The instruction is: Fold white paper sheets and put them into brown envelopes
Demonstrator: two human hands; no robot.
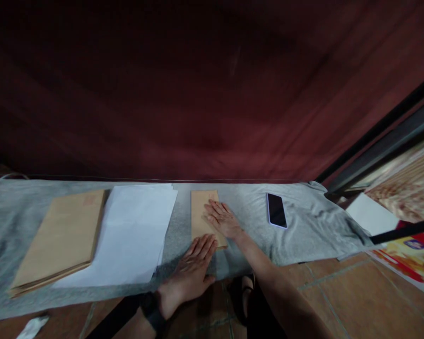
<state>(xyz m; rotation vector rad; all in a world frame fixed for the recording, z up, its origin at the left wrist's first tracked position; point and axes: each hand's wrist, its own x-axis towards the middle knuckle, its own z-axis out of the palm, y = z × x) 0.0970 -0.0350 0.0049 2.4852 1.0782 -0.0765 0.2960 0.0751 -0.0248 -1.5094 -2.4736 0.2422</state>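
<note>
A narrow brown paper envelope (pixel 199 212) lies flat on the grey cloth in front of me, its long side pointing away. My left hand (pixel 198 259) rests on its near end, fingers stretched out and palm down. Higher up, my right hand (pixel 222 219) lies flat across its right side with the fingers extended. Both hands touch the envelope and neither grips it. To the left is a stack of white paper sheets (pixel 137 230), and a pile of larger brown envelopes (pixel 65 230) partly overlaps it.
A phone (pixel 277 210) with a dark screen lies right of my hands on the grey cloth (pixel 247 197). A dark red curtain (pixel 205 117) hangs behind. Dark metal bars (pixel 385 136) and a colourful printed box (pixel 410 261) are at the right. Tiled floor (pixel 339 296) shows below.
</note>
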